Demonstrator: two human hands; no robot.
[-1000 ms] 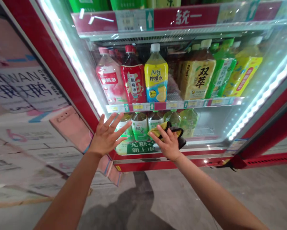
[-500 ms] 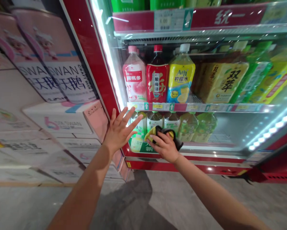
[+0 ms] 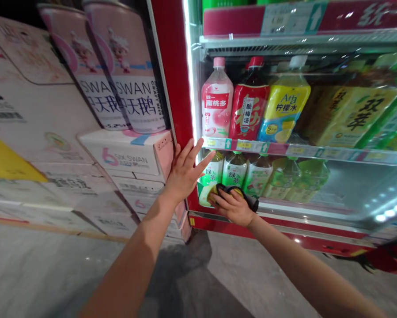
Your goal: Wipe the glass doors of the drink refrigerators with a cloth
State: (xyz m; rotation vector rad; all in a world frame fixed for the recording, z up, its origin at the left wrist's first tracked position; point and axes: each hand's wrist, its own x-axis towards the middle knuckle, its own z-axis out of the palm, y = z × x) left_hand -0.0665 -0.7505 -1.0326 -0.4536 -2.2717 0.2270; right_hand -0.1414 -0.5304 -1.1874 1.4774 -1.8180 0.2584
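My right hand [image 3: 233, 206] is closed on a folded yellow and black cloth [image 3: 229, 191], pressing it to the lower left of a glass fridge door [image 3: 344, 194]. My left hand [image 3: 187, 172] is open with fingers spread, at the door's red frame [image 3: 175, 88] and touching the glass edge. Behind the glass stand green tea bottles [image 3: 234, 170] below a shelf strip [image 3: 264, 148]. Above it are a peach drink bottle [image 3: 217, 99], a red plum drink bottle [image 3: 249, 104] and a yellow lemon drink bottle [image 3: 284, 108].
Left of the fridge stand stacked white cartons [image 3: 119, 154] with tall pink-and-white display cans [image 3: 125, 75] on them. A concrete floor [image 3: 201, 282] runs below. More packaged drinks fill the shelves at right.
The view has swung left, so the fridge sits further right. The cloth and my right hand have moved down and left along the glass. My left hand stays spread.
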